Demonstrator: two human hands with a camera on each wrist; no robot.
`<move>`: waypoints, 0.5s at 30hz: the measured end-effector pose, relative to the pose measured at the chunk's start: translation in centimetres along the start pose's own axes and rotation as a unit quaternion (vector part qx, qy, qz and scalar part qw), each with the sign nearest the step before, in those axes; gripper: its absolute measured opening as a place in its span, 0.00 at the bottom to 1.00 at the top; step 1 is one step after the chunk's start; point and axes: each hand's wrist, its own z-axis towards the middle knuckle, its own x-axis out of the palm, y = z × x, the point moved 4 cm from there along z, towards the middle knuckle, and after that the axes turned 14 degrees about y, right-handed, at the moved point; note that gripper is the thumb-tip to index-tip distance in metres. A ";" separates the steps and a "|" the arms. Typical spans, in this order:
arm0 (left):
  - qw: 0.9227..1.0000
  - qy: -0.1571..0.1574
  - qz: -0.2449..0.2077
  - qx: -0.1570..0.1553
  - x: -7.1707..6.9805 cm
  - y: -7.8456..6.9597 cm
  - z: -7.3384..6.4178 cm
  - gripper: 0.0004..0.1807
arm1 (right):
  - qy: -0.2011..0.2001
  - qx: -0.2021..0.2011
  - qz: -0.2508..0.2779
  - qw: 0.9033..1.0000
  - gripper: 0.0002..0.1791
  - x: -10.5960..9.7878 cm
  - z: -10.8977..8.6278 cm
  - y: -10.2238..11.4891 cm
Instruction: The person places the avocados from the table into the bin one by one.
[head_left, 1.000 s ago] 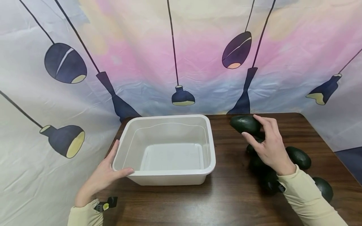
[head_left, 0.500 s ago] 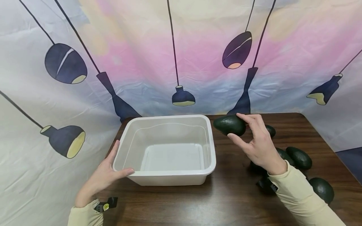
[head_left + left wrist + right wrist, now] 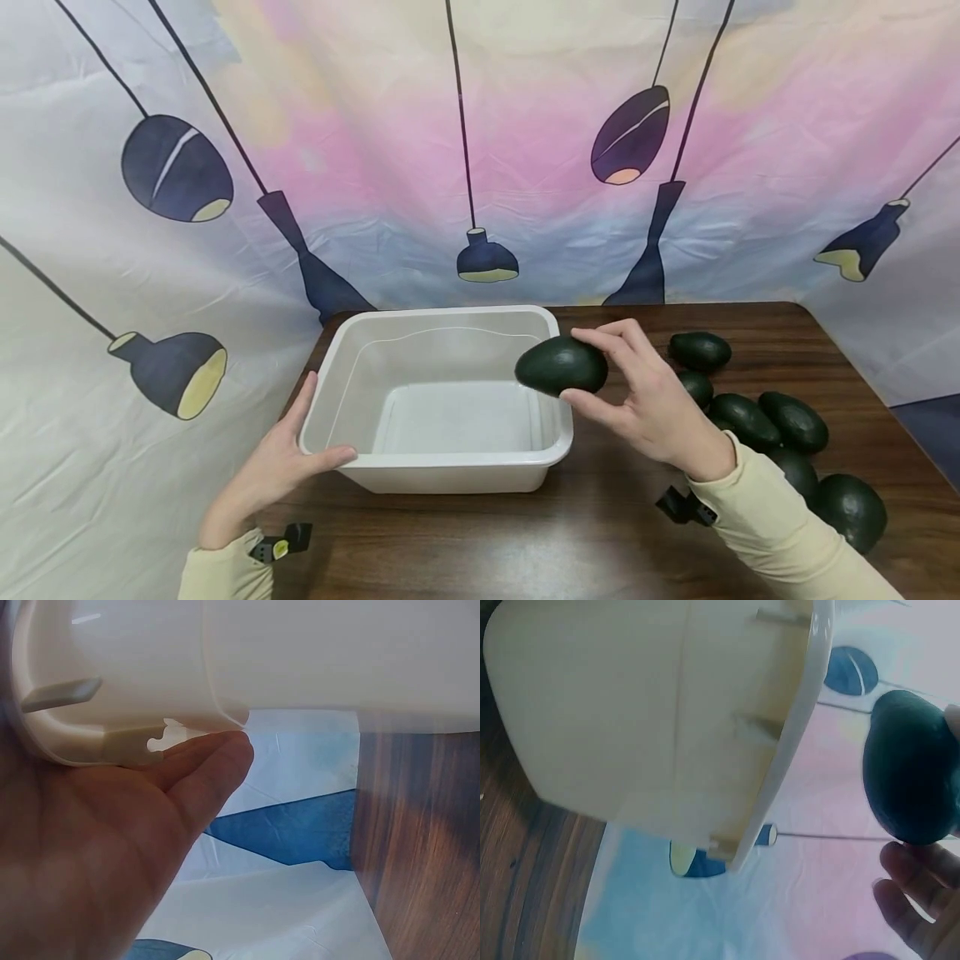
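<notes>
One dark-green, egg-shaped avocado point(image 3: 562, 365), pinched in the right hand point(image 3: 651, 402), now hangs above the three-o'clock rim of a white, rectangular plastic tub point(image 3: 450, 459), no longer wholly outside it; the left hand point(image 3: 276, 460), fingers extended, touches its eight-o'clock corner.

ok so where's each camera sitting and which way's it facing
Head: on the head, facing forward and down at the tub and held avocado; left hand and right hand show.
Left wrist: worn there, facing the tub's outside; left hand shows.
Right wrist: worn there, facing tub and avocado; right hand partly shows.
Head and right wrist share the avocado.
</notes>
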 end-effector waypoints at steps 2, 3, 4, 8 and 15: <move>1.000 0.002 -0.001 0.001 0.0 0.0 0.0 0.61 | 0.016 -0.008 -0.001 1.000 0.35 0.4 0.2 0.4; 1.000 0.002 0.000 0.002 0.0 -0.1 0.0 0.61 | 0.022 -0.014 -0.003 1.000 0.35 0.6 0.3 0.5; 1.000 0.003 0.000 0.003 0.0 -0.1 0.0 0.60 | 0.029 -0.017 -0.007 0.999 0.35 0.8 0.5 0.7; 1.000 0.005 -0.006 -0.002 0.0 0.0 0.0 0.60 | 0.060 -0.016 -0.019 0.998 0.36 1.5 0.7 1.2; 1.000 0.005 -0.006 0.004 0.0 -0.1 0.0 0.61 | 0.106 -0.013 -0.022 0.994 0.35 2.7 0.8 1.6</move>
